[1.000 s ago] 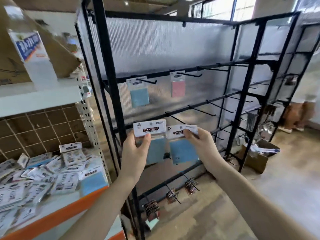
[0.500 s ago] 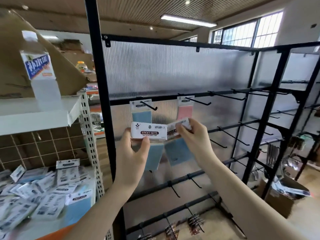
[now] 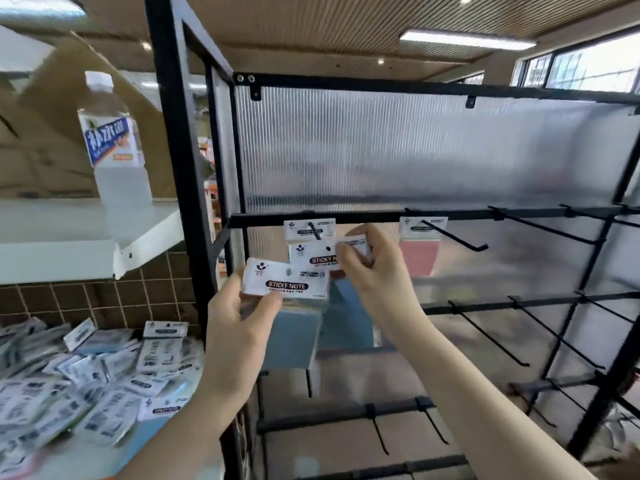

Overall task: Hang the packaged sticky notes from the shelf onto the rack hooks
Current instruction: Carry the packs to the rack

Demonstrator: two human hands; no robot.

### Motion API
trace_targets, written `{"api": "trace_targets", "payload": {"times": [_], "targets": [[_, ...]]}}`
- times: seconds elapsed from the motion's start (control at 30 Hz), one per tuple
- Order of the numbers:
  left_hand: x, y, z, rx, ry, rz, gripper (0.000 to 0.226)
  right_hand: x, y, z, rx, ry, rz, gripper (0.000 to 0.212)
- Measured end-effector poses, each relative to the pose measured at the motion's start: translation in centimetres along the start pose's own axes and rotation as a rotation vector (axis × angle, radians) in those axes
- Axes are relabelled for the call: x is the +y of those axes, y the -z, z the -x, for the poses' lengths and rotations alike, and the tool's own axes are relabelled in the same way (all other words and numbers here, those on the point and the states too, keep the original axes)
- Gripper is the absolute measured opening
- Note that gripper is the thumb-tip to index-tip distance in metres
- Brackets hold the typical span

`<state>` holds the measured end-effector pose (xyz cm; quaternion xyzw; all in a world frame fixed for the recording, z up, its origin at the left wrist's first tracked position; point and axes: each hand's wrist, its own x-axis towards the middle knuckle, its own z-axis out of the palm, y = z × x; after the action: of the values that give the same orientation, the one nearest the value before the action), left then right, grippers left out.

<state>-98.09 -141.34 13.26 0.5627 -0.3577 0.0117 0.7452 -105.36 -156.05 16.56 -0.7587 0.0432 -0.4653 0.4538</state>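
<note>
Two blue sticky-note packs in play. One pack [image 3: 313,259] pinched at its white header card by the right hand [image 3: 375,275], fingers curled round the card's right end, raised just under the leftmost hook [image 3: 316,231] on the top bar of the rack [image 3: 194,202]. That hook already carries one pack [image 3: 309,229]; a pink pack [image 3: 420,251] hangs from the next hook to the right. Second blue pack [image 3: 286,284] gripped by the left hand [image 3: 239,327], thumb across the front of the header, fingers behind, held slightly lower and in front of the first.

Judged step: threading the right-hand pack onto a hook. Best done by keeping the header flat to the rack, lining its punched hole up with the upturned hook tip, lifting over the tip, then sliding back toward the bar. Grip kept beside the hole, not over it. Left-hand pack kept low and clear of the hook. Risk: card bending or hole tearing if forced at an angle.

More packs [image 3: 104,379] heaped loosely on the lower shelf [image 3: 62,459] at left. Above, a white shelf [image 3: 69,230] with a bottle [image 3: 114,147] in front of a cardboard box [image 3: 41,157]. Several bare hooks on lower bars, ribbed translucent panel [image 3: 398,150] behind, slatted ceiling [image 3: 329,26] with strip lights, windows [image 3: 581,67] at far right.
</note>
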Motion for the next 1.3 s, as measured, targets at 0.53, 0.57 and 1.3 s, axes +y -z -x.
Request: {"api": "trace_targets", "payload": {"times": [0.53, 0.57, 1.3], "targets": [[0.4, -2.5, 1.1, 0.154, 0.141, -0.086, 0.01, 4.8, -0.5, -2.5, -0.06, -0.088, -0.054, 0.021], [0.3, -2.6, 1.2, 0.155, 0.147, -0.092, 0.007, 5.1, -0.7, -2.8, -0.048, -0.085, -0.024, 0.02], [-1.2, -4.4, -0.7, 0.08, 0.022, -0.002, 0.013, 10.0, -2.4, -10.6, -0.02, -0.061, 0.632, 0.026]]}}
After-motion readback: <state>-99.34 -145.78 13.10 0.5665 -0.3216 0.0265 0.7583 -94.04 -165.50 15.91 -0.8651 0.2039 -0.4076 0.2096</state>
